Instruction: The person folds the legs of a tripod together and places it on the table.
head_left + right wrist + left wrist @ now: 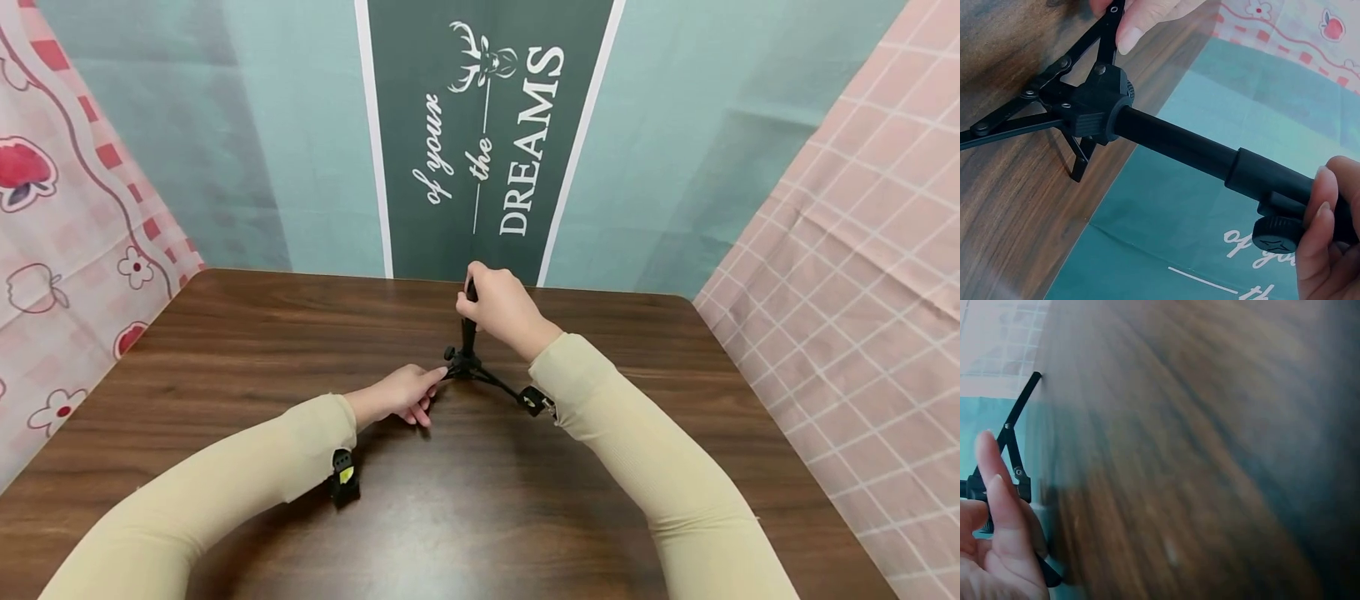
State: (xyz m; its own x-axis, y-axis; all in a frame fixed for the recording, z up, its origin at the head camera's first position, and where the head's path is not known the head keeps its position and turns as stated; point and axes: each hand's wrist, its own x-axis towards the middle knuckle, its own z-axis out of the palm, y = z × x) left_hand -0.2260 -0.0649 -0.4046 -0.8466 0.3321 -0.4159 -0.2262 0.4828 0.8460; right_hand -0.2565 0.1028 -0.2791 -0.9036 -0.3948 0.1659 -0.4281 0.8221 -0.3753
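The stand [465, 364], I judge, is light, stiff, best held by its post [1175, 143]: right hand [504, 310] grips there, left hand [403, 390] pinches a leg [1108, 47].

A dark brown wood-grain table [465, 517] carries a black tripod stand [467, 364], its legs [1016, 129] spread.

A teal cloth [322, 150] (white-lettered down its dark middle) hangs behind the wood-grained table [517, 517].
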